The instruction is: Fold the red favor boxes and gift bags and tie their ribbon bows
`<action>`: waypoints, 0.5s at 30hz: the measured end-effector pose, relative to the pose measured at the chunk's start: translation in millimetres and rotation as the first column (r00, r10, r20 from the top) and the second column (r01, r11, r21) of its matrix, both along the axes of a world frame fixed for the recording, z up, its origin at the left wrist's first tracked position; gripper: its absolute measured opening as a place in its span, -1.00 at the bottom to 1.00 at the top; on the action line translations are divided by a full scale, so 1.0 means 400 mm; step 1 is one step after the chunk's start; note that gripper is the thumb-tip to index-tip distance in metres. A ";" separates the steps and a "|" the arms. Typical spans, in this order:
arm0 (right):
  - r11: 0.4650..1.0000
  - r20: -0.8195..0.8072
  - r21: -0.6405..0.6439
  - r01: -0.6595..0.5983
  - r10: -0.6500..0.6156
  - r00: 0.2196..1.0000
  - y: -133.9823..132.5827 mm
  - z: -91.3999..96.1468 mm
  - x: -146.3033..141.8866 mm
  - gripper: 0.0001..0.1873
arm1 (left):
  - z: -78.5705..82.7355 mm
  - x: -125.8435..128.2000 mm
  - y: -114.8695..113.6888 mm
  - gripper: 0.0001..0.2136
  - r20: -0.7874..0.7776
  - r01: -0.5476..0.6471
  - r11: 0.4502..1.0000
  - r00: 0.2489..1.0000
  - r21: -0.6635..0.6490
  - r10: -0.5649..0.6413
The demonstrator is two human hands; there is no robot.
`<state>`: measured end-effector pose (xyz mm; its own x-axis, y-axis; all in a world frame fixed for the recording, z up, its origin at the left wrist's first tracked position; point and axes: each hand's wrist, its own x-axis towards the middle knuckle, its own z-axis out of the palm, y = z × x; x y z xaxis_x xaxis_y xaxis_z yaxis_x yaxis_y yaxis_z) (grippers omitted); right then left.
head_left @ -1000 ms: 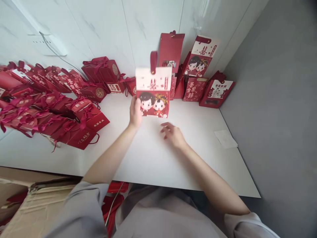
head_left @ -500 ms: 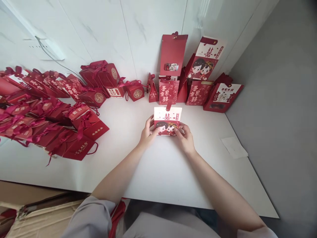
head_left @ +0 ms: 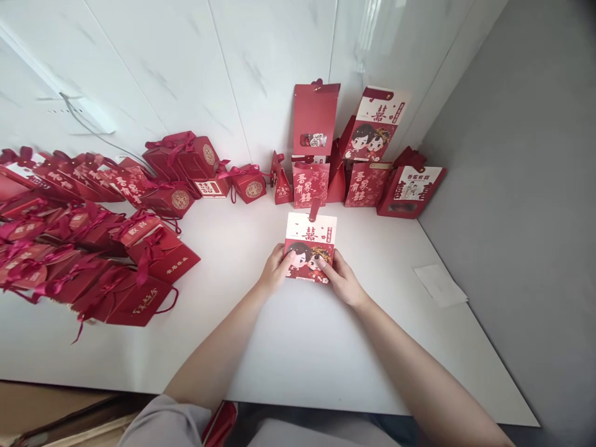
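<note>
A red and white gift box (head_left: 310, 239) printed with a cartoon couple rests on the white table (head_left: 298, 347), a red tab sticking up from its top. My left hand (head_left: 275, 271) grips its lower left corner with curled fingers. My right hand (head_left: 343, 280) grips its lower right corner, thumb on the front face. Both hands are closed on the box.
Many red ribbon-tied gift boxes (head_left: 139, 273) crowd the table's left side. More red boxes and bags (head_left: 367, 183) stand along the marble wall behind. A white paper slip (head_left: 440, 284) lies at the right near a grey wall. Cardboard shows below the table's near edge.
One second ago my left hand alone held the box up. It came down onto the table, my right hand joined it, and both have drawn it slightly nearer.
</note>
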<state>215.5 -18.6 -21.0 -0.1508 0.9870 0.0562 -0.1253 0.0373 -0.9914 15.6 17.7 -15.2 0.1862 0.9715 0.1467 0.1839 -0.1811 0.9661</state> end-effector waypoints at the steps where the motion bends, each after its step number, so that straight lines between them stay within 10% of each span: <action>1: 1.000 0.007 -0.004 0.009 -0.009 1.000 0.001 -0.001 0.001 -0.52 | 0.004 -0.005 0.002 -0.64 -0.001 0.026 1.000 1.000 0.010 -0.026; 11: 0.999 0.014 0.025 0.046 -0.047 0.999 0.002 0.000 0.008 -0.60 | 0.033 -0.028 0.003 -0.69 -0.125 0.107 0.993 0.987 0.043 -0.101; 15: 0.972 0.112 0.204 0.117 -0.142 0.983 -0.008 0.008 0.025 -0.68 | 0.134 -0.115 -0.003 -0.84 -0.317 -0.119 0.863 0.898 0.491 0.304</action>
